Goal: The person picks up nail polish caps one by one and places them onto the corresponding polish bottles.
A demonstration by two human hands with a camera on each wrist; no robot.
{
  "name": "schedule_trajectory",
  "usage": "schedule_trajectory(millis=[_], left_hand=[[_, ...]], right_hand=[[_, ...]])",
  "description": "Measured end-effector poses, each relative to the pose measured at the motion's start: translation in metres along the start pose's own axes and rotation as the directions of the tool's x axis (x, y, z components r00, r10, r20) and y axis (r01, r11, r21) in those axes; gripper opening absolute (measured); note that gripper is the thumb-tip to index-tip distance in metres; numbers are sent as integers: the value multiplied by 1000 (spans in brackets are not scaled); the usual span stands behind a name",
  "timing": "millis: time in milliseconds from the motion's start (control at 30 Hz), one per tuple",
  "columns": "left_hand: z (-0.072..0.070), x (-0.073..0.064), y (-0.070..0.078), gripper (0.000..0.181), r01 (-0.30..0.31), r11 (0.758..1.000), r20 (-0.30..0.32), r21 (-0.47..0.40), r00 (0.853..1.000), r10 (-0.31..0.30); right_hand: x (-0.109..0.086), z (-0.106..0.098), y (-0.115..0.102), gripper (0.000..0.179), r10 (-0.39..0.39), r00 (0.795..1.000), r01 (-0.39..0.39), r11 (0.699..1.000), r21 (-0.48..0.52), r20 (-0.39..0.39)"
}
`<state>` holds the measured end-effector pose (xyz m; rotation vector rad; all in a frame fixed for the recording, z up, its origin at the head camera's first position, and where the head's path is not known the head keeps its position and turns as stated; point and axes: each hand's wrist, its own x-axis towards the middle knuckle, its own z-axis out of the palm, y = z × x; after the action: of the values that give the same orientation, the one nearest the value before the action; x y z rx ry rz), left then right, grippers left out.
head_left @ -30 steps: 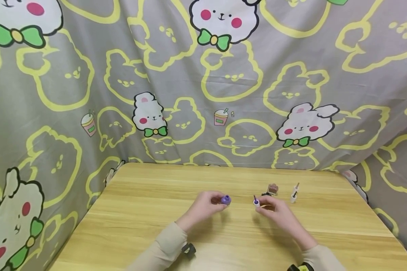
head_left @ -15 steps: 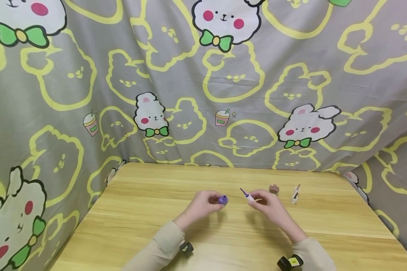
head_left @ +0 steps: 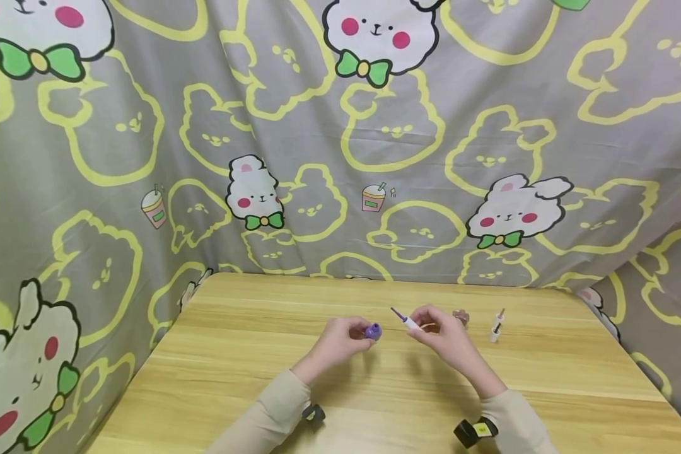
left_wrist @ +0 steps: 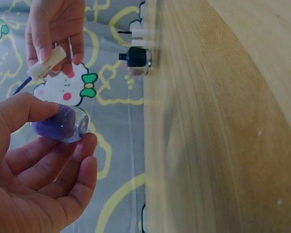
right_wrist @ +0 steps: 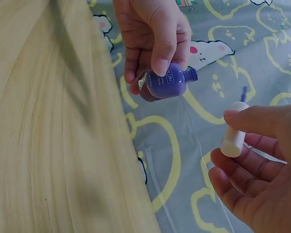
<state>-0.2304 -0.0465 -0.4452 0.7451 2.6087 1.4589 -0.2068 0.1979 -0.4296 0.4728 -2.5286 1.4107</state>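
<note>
My left hand (head_left: 336, 343) pinches an open purple nail polish bottle (right_wrist: 167, 82) between thumb and fingers, held above the table. Its bare threaded neck (right_wrist: 190, 75) points toward the other hand in the right wrist view. A white nail polish cap (left_wrist: 47, 64) is pinched in my right hand (head_left: 448, 335), just right of the bottle. From that cap a purple-coated brush (head_left: 398, 313) sticks out, tilted up and to the left in the head view. A gap separates brush and bottle neck.
Behind my right hand a brownish bottle (head_left: 461, 317) stands on the wooden table (head_left: 261, 328). A dark open bottle (left_wrist: 137, 57) shows beside it in the left wrist view. Two white caps (head_left: 495, 336) stand farther right, brushes upward. A patterned curtain (head_left: 306, 139) hangs behind the table.
My right hand has moved left toward the bottle, and the brush has tipped from nearly upright to leaning left. The left hand has shifted slightly left, still holding the nail polish bottle.
</note>
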Motion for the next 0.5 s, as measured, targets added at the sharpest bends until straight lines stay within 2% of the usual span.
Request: schedule_trajectory(millis=[133, 267, 500], left_hand=[[0, 0, -1, 27, -18, 1000, -6, 16, 1000, 18], [1, 0, 0, 27, -31, 999, -5, 21, 1000, 31], [3, -2, 2, 28, -54, 998, -3, 27, 999, 54]], right_hand=[[-1, -1, -3, 15, -26, 1000, 25, 999, -32, -9], [-2, -2, -7, 15, -83, 996, 80, 992, -101, -30], [-5, -11, -12, 17, -210, 976, 189, 953, -238, -64]])
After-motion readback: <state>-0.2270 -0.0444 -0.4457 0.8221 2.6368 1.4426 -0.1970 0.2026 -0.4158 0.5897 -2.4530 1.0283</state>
